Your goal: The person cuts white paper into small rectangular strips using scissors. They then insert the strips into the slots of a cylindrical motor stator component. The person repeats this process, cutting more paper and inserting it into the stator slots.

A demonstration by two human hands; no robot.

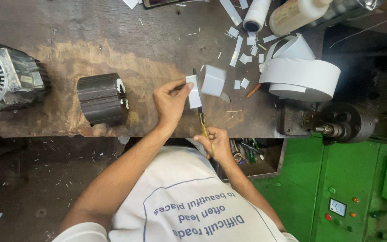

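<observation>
- Left hand pinches a white paper strip upright.
- Right hand, nearer the body, grips scissors, whose blades point away, up along the strip.

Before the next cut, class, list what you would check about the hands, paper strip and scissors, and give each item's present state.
1. Left hand pinches the white paper strip: ok.
2. Right hand grips the scissors handles: ok.
3. Blades meet the strip: ok.
4. Left fingers clear of blades: cannot tell.
5. Cut piece lies apart: ok.
6. Paper roll away from both hands: ok.
</observation>
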